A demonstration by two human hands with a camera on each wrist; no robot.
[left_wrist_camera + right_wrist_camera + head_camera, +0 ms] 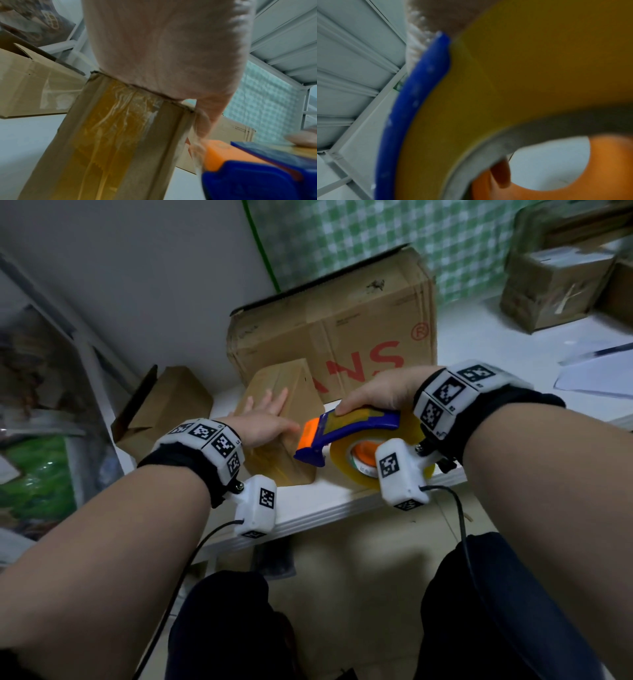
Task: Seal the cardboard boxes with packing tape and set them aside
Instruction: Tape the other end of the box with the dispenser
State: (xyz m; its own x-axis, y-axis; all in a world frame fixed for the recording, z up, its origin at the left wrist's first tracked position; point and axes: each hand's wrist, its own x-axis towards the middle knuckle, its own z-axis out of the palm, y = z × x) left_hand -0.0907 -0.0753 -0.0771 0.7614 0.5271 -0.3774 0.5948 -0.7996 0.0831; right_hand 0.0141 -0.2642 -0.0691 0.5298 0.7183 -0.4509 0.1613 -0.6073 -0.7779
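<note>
Frame centre: left hand [265,422] flat, fingers straight, on small taped carton [274,453]; right hand [380,390] grasps blue tape dispenser [346,436].

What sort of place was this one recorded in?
Probably a small storeroom or home packing corner: cardboard boxes crowd a white table, more boxes sit at the far right, and white metal shelving stands overhead.
</note>
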